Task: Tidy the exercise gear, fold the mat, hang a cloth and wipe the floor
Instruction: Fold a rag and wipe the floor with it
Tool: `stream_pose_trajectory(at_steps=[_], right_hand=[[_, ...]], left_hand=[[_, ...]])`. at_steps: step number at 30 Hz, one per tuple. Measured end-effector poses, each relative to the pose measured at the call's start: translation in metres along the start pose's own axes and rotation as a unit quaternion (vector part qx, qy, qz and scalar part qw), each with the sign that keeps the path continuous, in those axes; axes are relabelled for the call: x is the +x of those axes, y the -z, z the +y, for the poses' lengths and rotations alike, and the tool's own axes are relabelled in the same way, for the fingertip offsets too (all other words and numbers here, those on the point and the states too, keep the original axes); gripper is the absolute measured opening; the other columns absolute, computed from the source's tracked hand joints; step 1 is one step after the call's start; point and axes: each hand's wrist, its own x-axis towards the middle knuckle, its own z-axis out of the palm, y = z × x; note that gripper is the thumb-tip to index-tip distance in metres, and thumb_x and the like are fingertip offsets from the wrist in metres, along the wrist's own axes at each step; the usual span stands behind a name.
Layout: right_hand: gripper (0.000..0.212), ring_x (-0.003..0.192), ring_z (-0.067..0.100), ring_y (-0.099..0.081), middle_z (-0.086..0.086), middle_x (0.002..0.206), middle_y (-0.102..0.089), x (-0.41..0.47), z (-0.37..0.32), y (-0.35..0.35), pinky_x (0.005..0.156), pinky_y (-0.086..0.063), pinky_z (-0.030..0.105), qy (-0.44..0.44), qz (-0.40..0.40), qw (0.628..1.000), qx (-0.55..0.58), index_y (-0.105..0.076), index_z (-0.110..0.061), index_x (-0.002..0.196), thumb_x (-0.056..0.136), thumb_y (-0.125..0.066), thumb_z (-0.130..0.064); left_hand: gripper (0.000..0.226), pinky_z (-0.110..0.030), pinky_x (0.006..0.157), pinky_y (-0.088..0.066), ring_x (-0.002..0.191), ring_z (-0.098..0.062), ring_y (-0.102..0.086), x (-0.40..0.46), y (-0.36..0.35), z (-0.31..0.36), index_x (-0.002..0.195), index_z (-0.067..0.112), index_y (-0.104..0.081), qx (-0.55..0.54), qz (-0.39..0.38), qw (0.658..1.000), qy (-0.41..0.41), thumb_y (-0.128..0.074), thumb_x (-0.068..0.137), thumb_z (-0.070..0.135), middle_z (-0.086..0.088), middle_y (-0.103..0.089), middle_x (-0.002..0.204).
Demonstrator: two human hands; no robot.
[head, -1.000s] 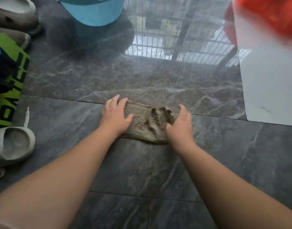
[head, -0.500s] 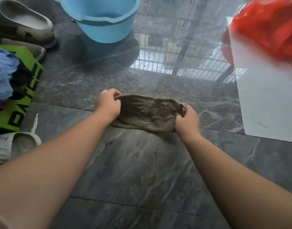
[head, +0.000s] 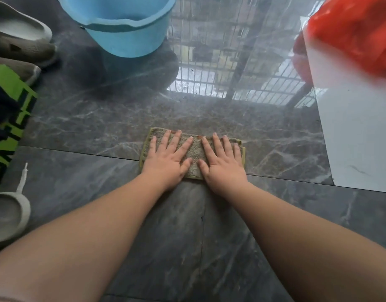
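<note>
**Both palms flat on the rag**

Your two forearms reach forward over the dark marbled floor. Your left hand and right hand lie side by side, palms down, on a folded greyish floor cloth; the fingers are straight and spread, pressing the cloth flat rather than gripping it. The cloth sits on the floor across a tile joint, its olive-edged left and right ends showing beside your hands.

To your left, near you, a pale slipper rests beside a green mat with black lettering. To your right stands a white panel. Farther off, a light blue bucket stands on the floor, more slippers lie at far left, and a blurred red plastic bag shows at far right
</note>
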Motion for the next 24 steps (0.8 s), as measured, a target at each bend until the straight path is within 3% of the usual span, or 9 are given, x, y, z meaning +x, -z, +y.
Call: stream_pose_trajectory(at_steps=[9, 16, 24], right_hand=[[0.065, 0.152, 0.019, 0.014, -0.005, 0.166, 0.009, -0.033, 0.004, -0.012, 0.122, 0.007, 0.048, -0.011, 0.014, 1.000, -0.007, 0.006, -0.037, 0.156, 0.098, -0.016, -0.058], [0.066, 0.153, 0.019, 0.007, -0.002, 0.167, -0.001, -0.094, 0.003, -0.027, 0.122, 0.007, 0.047, -0.003, 0.028, 1.000, 0.007, -0.003, -0.034, 0.158, 0.098, -0.022, -0.055], [0.066, 0.153, 0.021, 0.010, -0.001, 0.167, 0.002, -0.190, -0.014, -0.047, 0.122, 0.007, 0.049, -0.026, -0.012, 1.000, 0.011, -0.001, -0.033, 0.158, 0.098, -0.021, -0.054]], left_hand=[[0.063, -0.056, 0.118, 0.012, 0.150, -0.023, 0.018, -0.025, -0.004, 0.018, 0.153, 0.042, 0.013, -0.029, 0.004, 0.999, 0.027, -0.012, 0.097, 0.059, 0.003, 0.016, 0.165], [0.064, -0.056, 0.117, 0.014, 0.149, -0.023, 0.022, -0.083, -0.018, 0.041, 0.152, 0.041, 0.016, -0.035, -0.011, 0.999, 0.035, -0.013, 0.098, 0.058, 0.002, 0.021, 0.164], [0.066, -0.057, 0.118, 0.011, 0.151, -0.024, 0.017, -0.176, -0.048, 0.060, 0.153, 0.041, 0.013, -0.033, -0.025, 0.999, 0.027, -0.010, 0.094, 0.059, 0.002, 0.015, 0.165]])
